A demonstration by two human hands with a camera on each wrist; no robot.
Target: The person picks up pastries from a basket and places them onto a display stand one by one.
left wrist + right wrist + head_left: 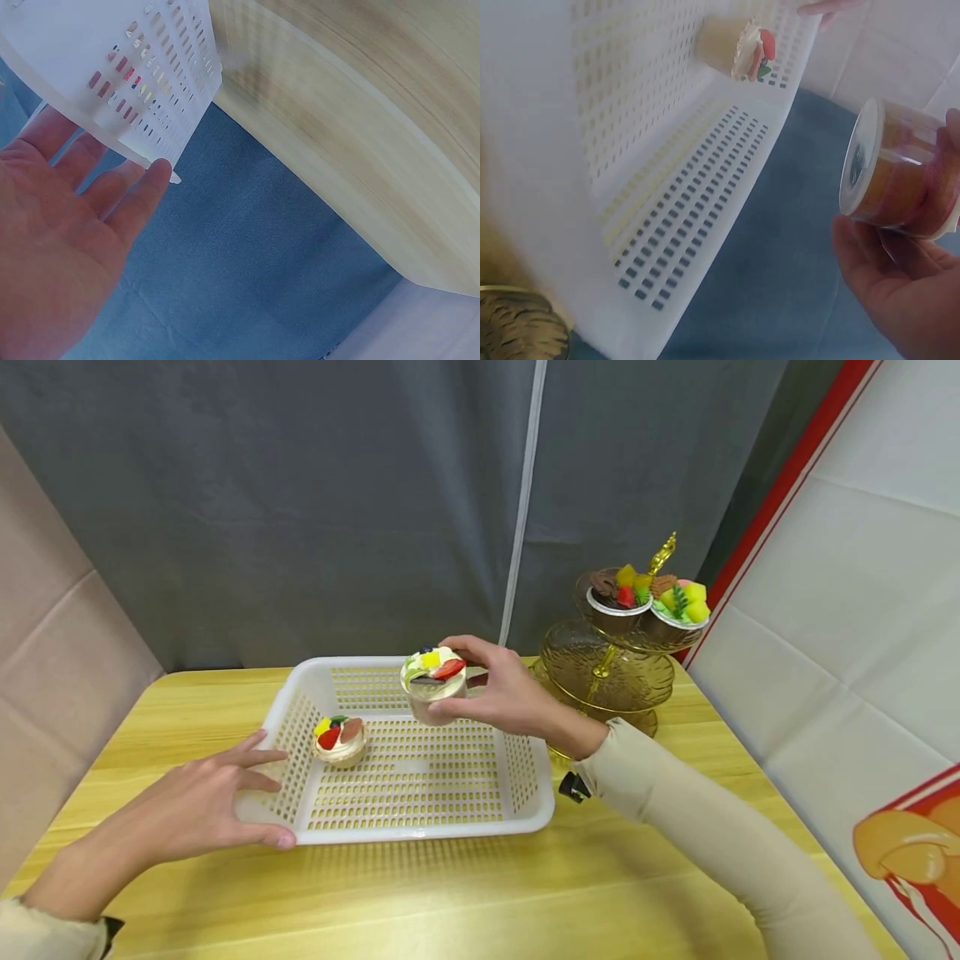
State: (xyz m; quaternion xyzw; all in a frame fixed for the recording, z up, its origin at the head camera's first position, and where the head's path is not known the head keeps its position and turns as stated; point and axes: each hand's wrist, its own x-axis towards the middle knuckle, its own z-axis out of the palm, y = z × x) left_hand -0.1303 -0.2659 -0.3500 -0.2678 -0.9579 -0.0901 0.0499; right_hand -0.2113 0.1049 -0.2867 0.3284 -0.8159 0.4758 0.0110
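Note:
My right hand (513,693) holds a clear dessert cup (433,697) topped with cream and fruit, above the back of a white plastic basket (420,832). The right wrist view shows the cup's round base and orange and pink layers (900,169), with fingers (874,262) curled against its side. At the basket's left rim is my left hand (202,797), fingers spread and fairly straight. In the left wrist view its fingertips touch the rim. A second fruit-topped dessert (341,747) stands inside the basket near the left wall.
A gold tiered stand (607,672) is behind and right of the basket. Its upper tier holds a chocolate dessert cup (618,614) and another fruit-topped cup (681,610). A grey curtain (300,510) hangs behind the wooden table (420,902); pale walls flank it.

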